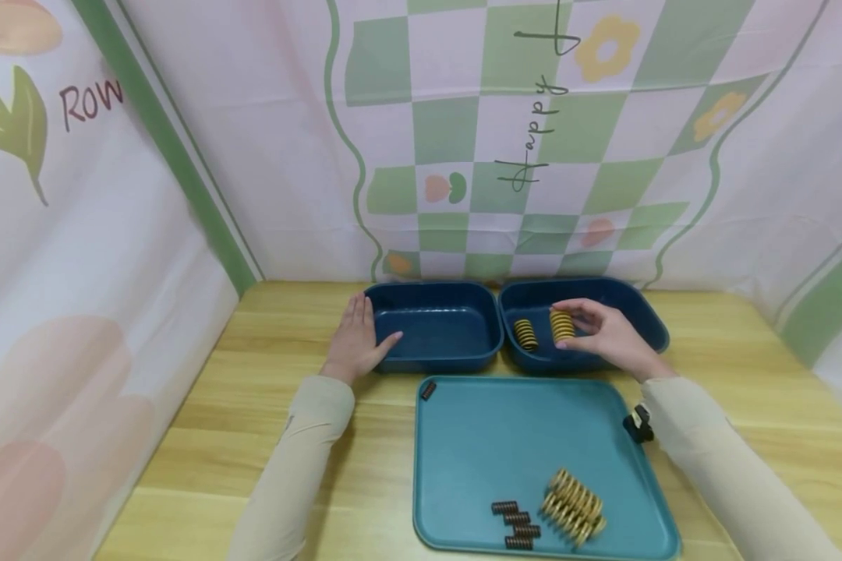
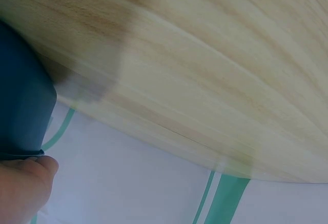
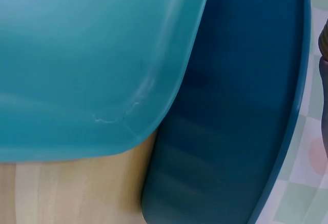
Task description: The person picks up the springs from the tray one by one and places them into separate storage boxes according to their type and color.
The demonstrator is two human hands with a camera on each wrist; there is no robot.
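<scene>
My right hand [image 1: 606, 333] pinches a yellow coil spring [image 1: 562, 326] between thumb and fingers over the right dark blue bin [image 1: 656, 323]. Another yellow spring [image 1: 525, 334] lies inside that bin, near its left wall. My left hand [image 1: 356, 339] rests with fairly straight fingers on the left rim of the other blue bin [image 1: 435, 362], thumb reaching over its edge. In the left wrist view, fingertips [image 2: 36, 167] touch that bin's corner. On the teal tray [image 1: 512, 436], several yellow springs [image 1: 572, 506] stand grouped beside several small dark brown springs [image 1: 517, 526].
One small dark spring [image 1: 428, 390] lies in the tray's far left corner. Both bins stand side by side behind the tray on the wooden table [image 1: 252, 366]. A patterned cloth [image 1: 449, 132] hangs right behind the bins. A small black object [image 1: 638, 425] shows at the right wrist.
</scene>
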